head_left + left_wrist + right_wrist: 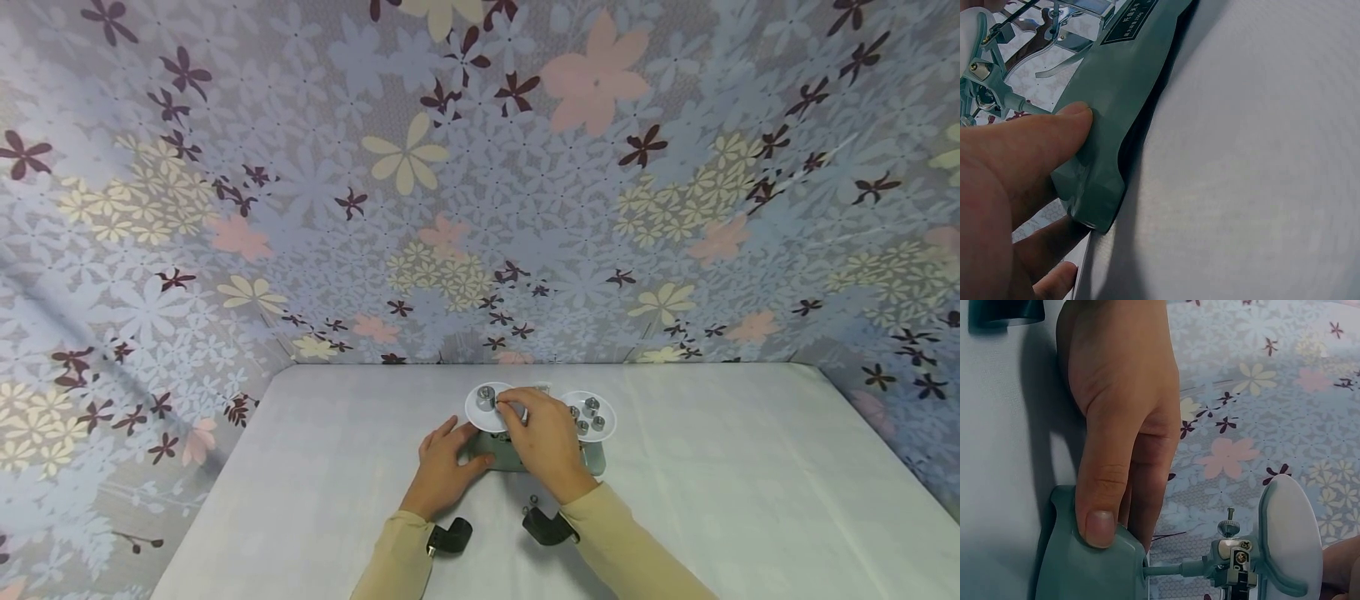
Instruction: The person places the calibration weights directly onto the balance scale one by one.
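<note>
The balance (506, 458) stands near the table's far edge, where the left hand (442, 468) holds the base's left end, thumb pressed on the front and fingers behind. The right hand (549, 435) reaches over the left pan (478, 420), thumb and index fingertips together beside a metal piece (486, 395); whether they pinch anything cannot be told. More pieces (592, 407) sit in the right pan (611, 423).

Green balance (507, 456), metal weights (592, 407) on both pans (477, 417)
</note>
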The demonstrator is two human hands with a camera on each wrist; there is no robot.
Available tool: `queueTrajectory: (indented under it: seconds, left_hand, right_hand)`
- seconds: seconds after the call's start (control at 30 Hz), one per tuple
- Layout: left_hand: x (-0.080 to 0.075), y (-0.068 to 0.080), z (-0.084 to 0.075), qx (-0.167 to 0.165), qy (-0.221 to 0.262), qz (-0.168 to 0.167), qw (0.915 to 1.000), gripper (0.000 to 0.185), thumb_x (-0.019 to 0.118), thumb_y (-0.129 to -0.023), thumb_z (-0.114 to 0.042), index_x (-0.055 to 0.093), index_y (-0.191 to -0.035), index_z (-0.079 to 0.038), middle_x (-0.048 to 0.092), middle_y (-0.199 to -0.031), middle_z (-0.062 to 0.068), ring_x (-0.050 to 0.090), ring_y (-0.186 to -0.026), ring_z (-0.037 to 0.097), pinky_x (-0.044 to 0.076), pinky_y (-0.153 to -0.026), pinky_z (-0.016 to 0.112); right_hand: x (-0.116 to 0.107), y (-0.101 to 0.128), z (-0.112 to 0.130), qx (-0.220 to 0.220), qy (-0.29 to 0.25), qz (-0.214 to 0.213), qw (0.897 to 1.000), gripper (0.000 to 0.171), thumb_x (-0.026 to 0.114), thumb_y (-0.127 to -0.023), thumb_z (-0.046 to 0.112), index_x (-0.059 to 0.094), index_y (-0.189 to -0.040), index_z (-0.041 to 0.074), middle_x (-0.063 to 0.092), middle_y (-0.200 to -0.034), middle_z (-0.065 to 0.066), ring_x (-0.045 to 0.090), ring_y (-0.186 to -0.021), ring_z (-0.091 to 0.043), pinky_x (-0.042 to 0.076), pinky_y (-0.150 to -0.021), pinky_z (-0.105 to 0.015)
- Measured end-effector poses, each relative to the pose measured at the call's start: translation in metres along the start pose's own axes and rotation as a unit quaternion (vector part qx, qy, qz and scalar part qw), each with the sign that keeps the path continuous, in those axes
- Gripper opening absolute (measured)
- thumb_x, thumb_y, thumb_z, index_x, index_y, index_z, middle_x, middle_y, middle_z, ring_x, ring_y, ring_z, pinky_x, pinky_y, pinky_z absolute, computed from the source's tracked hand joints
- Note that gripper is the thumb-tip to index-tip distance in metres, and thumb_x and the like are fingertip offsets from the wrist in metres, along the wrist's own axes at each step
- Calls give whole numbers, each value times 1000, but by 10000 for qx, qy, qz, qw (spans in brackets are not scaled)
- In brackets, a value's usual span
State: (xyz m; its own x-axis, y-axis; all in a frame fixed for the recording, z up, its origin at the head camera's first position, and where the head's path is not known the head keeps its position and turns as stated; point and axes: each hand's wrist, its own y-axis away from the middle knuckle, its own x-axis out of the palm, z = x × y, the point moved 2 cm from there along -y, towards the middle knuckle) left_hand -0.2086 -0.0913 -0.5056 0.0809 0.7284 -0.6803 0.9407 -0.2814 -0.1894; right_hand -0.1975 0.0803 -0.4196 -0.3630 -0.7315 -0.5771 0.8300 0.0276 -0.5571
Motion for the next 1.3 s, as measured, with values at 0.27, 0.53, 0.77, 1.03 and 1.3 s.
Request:
queueTrajectory:
  seconds: [0.27,0.53,0.77,1.03,1.3]
  left_hand:
    - [1,-1,1,1,-15,31,10000,56,70,-93,-35,59,-139,-5,59,-142,10,34,-144,41,17,-114,66]
    - [1,0,0,-46,-15,25,10000,57,70,-93,-36,59,-140,-6,59,-142,10,34,-144,41,17,-114,66]
    - [0,0,0,-32,38,23,10000,56,71,-92,-36,60,-139,-6,59,-142,10,35,-143,42,17,-114,66]
    - [1,0,2,-50,4,20,10000,57,71,-92,-36,59,-140,-7,58,-143,9,34,-144,41,17,-114,65]
    - [1,0,0,13,28,-16,10000,57,71,-92,-34,59,-139,-6,58,-143,11,35,-143,42,18,-113,67]
  right_hand:
    - [1,-3,-2,33,-24,42,10000,9,75,-91,15,79,-99,13,76,-101,-2,72,-91,-20,57,-75,-41]
    - [3,-4,-2,-46,98,7,9999,11,75,-91,14,79,-100,11,76,-101,-4,72,-97,-24,58,-81,-44]
    - [4,-6,-2,-160,215,-82,9996,12,74,-90,13,79,-101,8,76,-102,-6,72,-99,-27,58,-82,-45]
    - [5,-7,0,-132,354,-45,9993,13,74,-91,13,79,-102,9,76,-103,-7,72,-98,-27,58,-80,-46]
    - [4,-5,1,-142,338,-112,9993,14,74,-91,12,79,-105,9,76,-104,-6,72,-99,-27,58,-80,-46]
